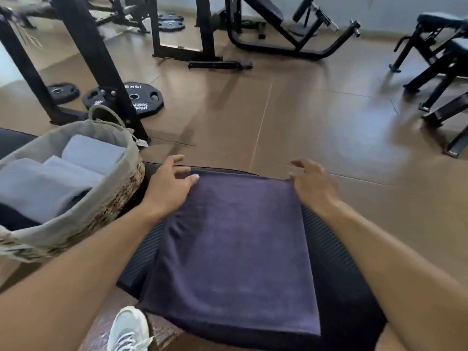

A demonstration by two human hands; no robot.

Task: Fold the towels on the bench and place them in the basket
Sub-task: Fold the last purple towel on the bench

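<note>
A dark navy towel (235, 252) lies flat on the black ribbed bench (336, 274) in front of me, folded into a rectangle. My left hand (172, 183) rests at its far left corner, thumb on the cloth. My right hand (311, 183) is at the far right corner, fingers spread and blurred, touching the edge. The woven basket (111, 201) with a grey liner stands at the left and holds several folded grey towels (50, 183).
Brown gym floor (291, 117) stretches beyond the bench. Black machine frames (96, 59) and weight plates (141, 97) stand behind the basket. Another bench (440, 64) is at the far right. My white shoe (129, 330) shows at the bottom.
</note>
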